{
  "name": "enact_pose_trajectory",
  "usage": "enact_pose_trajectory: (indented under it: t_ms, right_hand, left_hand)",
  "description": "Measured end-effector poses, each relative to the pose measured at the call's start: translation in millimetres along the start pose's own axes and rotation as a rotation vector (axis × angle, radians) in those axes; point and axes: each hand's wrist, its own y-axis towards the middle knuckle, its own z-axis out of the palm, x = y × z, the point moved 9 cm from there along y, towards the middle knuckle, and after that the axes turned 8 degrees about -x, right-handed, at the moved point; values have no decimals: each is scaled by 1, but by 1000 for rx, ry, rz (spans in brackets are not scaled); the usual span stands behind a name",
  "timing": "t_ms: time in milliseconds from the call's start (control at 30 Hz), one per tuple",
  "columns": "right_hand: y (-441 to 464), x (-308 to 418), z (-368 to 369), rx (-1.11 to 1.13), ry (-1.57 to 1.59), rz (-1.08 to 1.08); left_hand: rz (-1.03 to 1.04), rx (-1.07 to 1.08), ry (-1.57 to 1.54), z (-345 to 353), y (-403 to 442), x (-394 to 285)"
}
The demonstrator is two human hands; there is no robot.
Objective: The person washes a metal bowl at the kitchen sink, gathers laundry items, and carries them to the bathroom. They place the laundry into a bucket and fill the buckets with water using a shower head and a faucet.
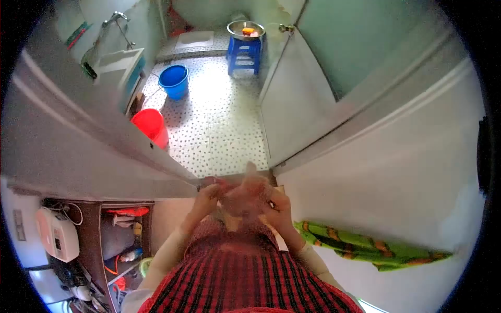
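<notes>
In the head view, my left hand is at the lower middle, its fingers closed on the left edge of a blurred, pinkish cloth-like item. My right hand holds the other side of it, fingers curled. The item spans the gap between both hands, in front of the red and black checked garment on my body. Motion blur hides its exact shape.
Beyond the doorway are a red bucket, a blue bucket and a blue stool bearing a metal basin. An open door stands right. A green towel hangs lower right; a shelf is lower left.
</notes>
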Motion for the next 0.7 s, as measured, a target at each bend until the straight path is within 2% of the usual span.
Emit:
enact_pose_trajectory:
  t_ms: [100,167,233,300,400,500,600,700]
  right_hand:
    - [60,14,1,-98,209,145]
    - [119,12,4,-90,383,233]
    - [162,-12,0,-44,303,159]
    - [211,-33,-3,-21,186,99]
    - [277,-17,-9,37,158,103]
    - [332,-4,-18,58,226,167]
    - [395,-34,-14,111,227,-105]
    - [445,-50,3,211,178,-122]
  left_hand:
    - [-56,-107,-504,-21,52,-15]
    - [2,-159,-569,-42,104,-35]
    - [67,-229,-611,-48,142,-34]
    - [23,-261,-676,-59,174,-56]
    - [-83,-317,-679,-69,219,-78]
    - [-133,-259,-996,-53,262,-76]
    - [-140,-165,-875,-47,305,-88]
    - [-123,-173,-837,-47,341,-104]
